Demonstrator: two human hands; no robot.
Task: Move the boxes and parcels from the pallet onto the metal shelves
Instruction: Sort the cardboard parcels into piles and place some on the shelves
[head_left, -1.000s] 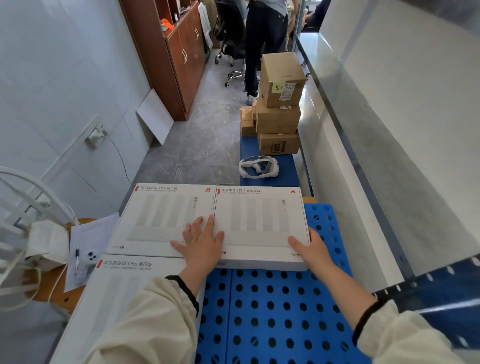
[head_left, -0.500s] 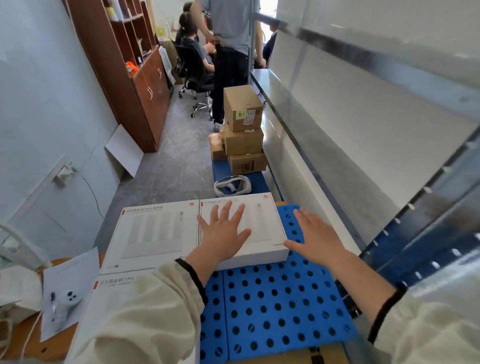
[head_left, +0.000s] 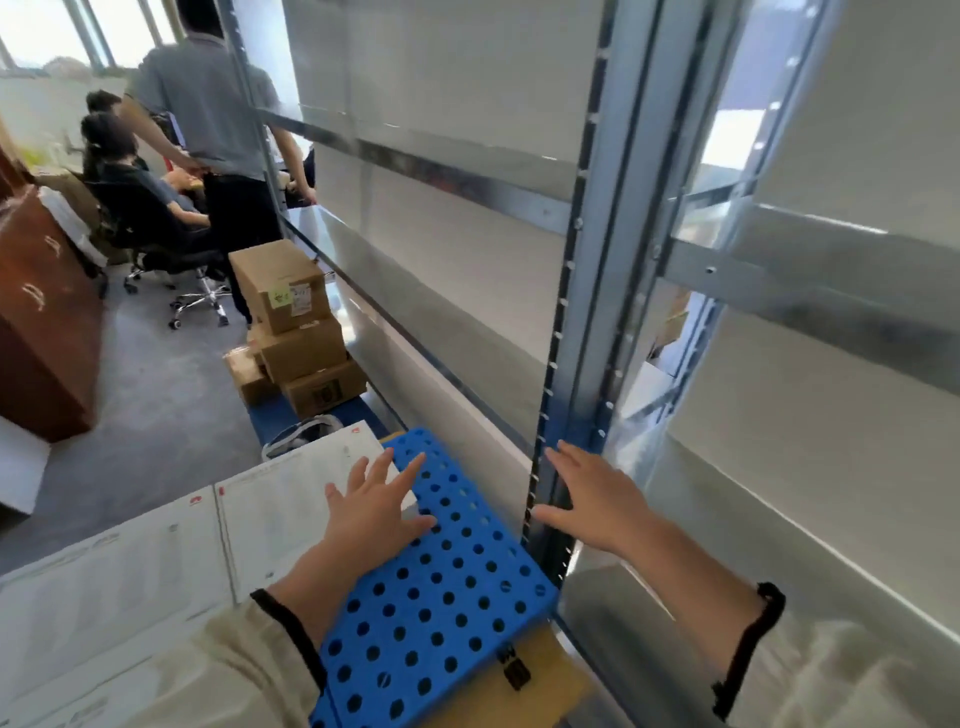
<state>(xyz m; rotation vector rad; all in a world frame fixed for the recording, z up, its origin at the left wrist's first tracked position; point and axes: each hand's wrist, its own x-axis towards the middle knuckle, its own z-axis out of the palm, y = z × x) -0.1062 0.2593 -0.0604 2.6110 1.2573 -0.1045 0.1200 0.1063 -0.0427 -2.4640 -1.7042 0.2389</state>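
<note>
Both hands empty, fingers spread: left (head_left: 371, 506), right (head_left: 592, 499), palms down.

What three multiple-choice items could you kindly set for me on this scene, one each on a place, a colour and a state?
1. Where is the stack of cardboard boxes?
A. On the wooden cabinet
B. At floor level beside the metal shelves
C. On an office chair
2. What colour is the perforated pallet?
A. Red
B. Green
C. Blue
3. How are the left hand and right hand?
A. Open, fingers spread
B. Gripping a white box
C. Clenched in fists
Answers: 1 B, the stack stands low against the shelf front; 2 C, its holed top is blue; 3 A, neither hand holds anything.
</note>
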